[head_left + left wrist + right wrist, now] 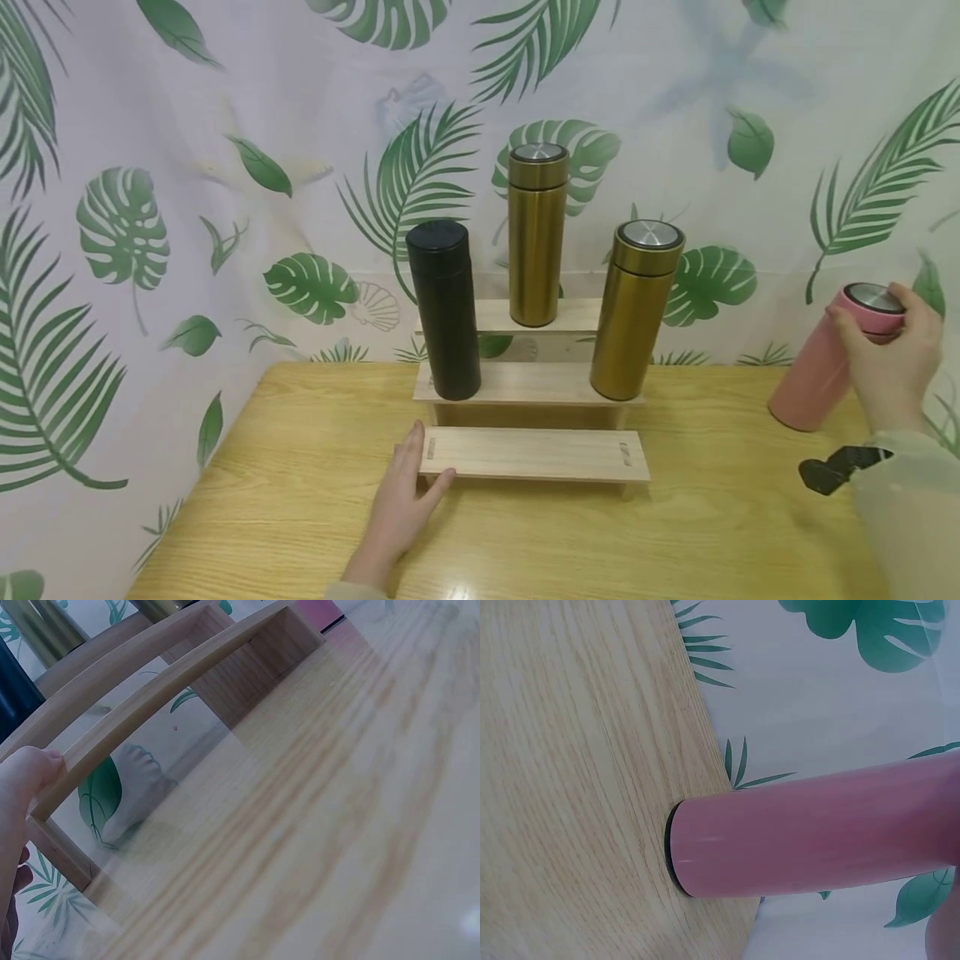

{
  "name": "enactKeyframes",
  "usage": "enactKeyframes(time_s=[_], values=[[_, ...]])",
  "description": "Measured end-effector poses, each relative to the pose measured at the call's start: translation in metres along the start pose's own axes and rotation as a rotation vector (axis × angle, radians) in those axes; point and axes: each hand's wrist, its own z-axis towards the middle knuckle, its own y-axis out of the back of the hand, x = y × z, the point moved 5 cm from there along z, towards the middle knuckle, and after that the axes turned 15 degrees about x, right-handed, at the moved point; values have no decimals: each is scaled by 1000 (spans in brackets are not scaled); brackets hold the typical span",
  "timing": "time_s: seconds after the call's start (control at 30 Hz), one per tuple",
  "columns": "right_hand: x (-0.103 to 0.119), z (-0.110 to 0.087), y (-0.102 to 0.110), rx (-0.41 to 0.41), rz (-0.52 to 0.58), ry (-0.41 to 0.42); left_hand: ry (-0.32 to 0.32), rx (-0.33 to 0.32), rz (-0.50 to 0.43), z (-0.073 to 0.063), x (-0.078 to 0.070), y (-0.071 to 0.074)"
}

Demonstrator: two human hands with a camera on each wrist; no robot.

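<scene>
The right sleeve (907, 521) is extending over the tabletop (262, 500), the right grip (896, 354) pinching the pink bottle (813, 379) by its top, right of the wooden stand (532, 454); the left grip (402, 500), spread, is touching the stand, where its shove could be toppling the black bottle (446, 321).

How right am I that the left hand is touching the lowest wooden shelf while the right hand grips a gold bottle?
Not quite: the right hand grips a pink bottle, not a gold one, as the head view shows; the left hand is touching the lowest wooden shelf.
</scene>
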Motion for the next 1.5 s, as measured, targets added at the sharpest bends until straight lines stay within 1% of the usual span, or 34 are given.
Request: enactKeyframes(time_s=[0.13, 0.23, 0.37, 0.47, 0.57, 0.63, 0.73, 0.8, 0.87, 0.93, 0.97, 1.03, 1.13, 1.17, 1.23, 1.3, 1.37, 1.5], values=[[1, -2, 2, 44, -26, -16, 10, 7, -4, -2, 0, 0], [3, -1, 6, 109, -57, -12, 17, 15, -9, -3, -1, 0], [6, 1, 9, 172, -117, 28, 7, 2, -8, -2, -1, 0], [6, 2, 9, 193, -150, 52, -8, -2, -8, -1, -2, 0], [9, 3, 8, 232, -170, 58, -8, 1, -9, 1, -2, 0], [13, 3, 9, 251, -179, 78, -1, 5, -10, 2, -2, 0], [22, 3, 13, 244, -220, 104, 7, 7, -14, 2, -3, 0], [34, 2, 15, 203, -236, 150, 9, 9, -13, 2, -3, 0], [51, 0, 14, 169, -231, 208, 5, 9, -11, 1, -2, 0], [76, -5, 9, 155, -184, 311, 3, 10, -10, 0, -2, 0], [90, -9, 5, 158, -144, 367, 2, 9, -11, 0, -2, 0], [120, -18, -5, 188, -43, 476, 0, 7, -15, -1, -2, 0], [161, -34, -21, 257, 102, 601, 4, 7, -14, -2, -2, 0], [174, -39, -27, 291, 151, 626, 7, 7, -10, -2, -2, -1], [194, -49, -38, 357, 201, 673, 13, 9, -8, -2, -2, -1], [208, -56, -48, 425, 238, 704, 18, 11, -9, -2, -2, -1], [218, -61, -55, 477, 264, 728, 20, 14, -13, -2, -2, 0], [233, -68, -65, 520, 263, 791, 23, 17, -17, -2, -2, 1]])
